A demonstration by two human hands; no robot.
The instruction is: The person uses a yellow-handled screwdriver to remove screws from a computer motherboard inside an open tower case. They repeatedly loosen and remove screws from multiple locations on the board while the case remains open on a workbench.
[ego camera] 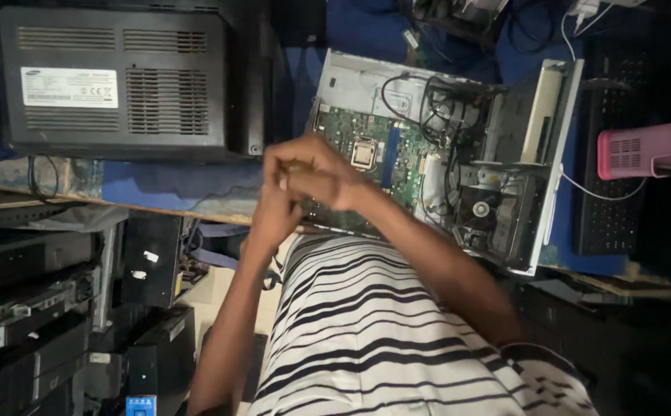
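Observation:
My two hands meet in the middle of the view, above my striped shirt (366, 339). My right hand (316, 168) is curled over the fingers of my left hand (272, 219), and both are slightly blurred. I see nothing held between them. Just behind the hands lies an open desktop computer case (555, 146) on its side. Its green motherboard (343, 127) and square processor socket (363, 152) are exposed, with black cables (435, 96) and a small fan (480, 209) to the right.
A large black machine (119, 77) with vent slots stands at the back left on a table covered in blue cloth (166, 185). A black keyboard (609, 208) and a pink plastic basket (644, 148) sit at the right. Stacked black computer cases (27, 323) fill the lower left.

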